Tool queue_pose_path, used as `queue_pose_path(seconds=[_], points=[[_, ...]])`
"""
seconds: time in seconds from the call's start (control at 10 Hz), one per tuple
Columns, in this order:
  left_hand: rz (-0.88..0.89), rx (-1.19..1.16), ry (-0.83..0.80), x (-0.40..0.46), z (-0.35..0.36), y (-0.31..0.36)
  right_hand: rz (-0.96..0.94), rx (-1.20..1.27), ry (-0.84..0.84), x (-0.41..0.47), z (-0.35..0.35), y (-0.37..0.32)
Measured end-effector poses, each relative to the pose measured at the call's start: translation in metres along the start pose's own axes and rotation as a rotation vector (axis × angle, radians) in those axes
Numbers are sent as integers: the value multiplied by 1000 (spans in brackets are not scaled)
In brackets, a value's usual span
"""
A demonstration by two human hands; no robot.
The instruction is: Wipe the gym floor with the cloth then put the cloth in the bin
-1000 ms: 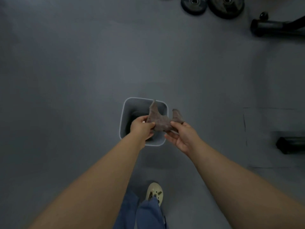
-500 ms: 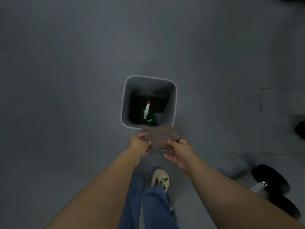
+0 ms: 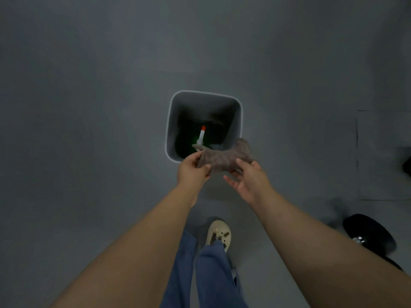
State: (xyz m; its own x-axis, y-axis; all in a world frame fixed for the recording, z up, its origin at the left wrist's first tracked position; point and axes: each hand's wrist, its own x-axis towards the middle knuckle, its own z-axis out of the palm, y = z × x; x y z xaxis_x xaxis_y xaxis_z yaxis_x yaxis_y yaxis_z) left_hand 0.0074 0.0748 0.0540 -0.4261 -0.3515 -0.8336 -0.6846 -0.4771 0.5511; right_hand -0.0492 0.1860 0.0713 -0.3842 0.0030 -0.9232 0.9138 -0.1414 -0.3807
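A brownish-grey cloth (image 3: 224,157) hangs crumpled between my two hands, over the near rim of the bin. My left hand (image 3: 192,171) pinches its left edge. My right hand (image 3: 248,178) lies palm up under its right side, thumb on top of the fabric. The grey square bin (image 3: 171,121) stands open on the grey gym floor (image 3: 89,130) just ahead of me. Inside it lies a green bottle with a white neck and red cap (image 3: 202,134).
A black dumbbell (image 3: 369,236) lies on the floor at the lower right. Another dark object (image 3: 407,166) pokes in at the right edge. My cream shoe (image 3: 219,235) and blue trouser legs are below the hands. Floor tile seams run at the right.
The cloth, held flat half a second ago, is now bunched, with its right corner raised over the bin's near rim. Both hands have edged forward toward the bin.
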Motion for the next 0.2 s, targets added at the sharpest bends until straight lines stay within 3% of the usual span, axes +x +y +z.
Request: queue_pose_path(seconds=[0.2], points=[[-139,247,33,18,-13,-40,165,-136,62,3,-11,28]])
